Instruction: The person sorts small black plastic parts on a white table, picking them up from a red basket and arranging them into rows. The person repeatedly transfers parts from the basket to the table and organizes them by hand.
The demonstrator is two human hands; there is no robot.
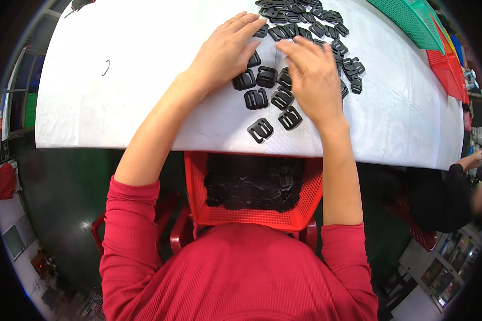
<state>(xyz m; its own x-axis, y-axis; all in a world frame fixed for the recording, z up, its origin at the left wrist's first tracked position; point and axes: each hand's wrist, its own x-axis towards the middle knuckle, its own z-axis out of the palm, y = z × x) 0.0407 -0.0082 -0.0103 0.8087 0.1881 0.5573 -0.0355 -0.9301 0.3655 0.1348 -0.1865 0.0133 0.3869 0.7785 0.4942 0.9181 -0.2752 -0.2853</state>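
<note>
Black plastic strap buckles (256, 99) lie scattered on the white-covered table, several of them loose between and below my hands. Farther back they thicken into a heap (289, 12). My left hand (225, 52) rests at the left side of the buckles, palm down with fingers stretched forward, hiding some under its fingertips. Over the right side of the spread is my right hand (314, 80), its fingers apart, slightly blurred and bent toward the buckles beneath. I see nothing gripped in either hand. The nearest buckle (260, 130) lies toward the table's front edge.
A red plastic basket (251, 216) holding many black buckles sits below the table edge, against my body. At the far right stand a green basket (407, 21) and a red basket (449, 72). A thin dark hook-shaped piece (106, 68) lies left. Another person (444, 198) sits at right.
</note>
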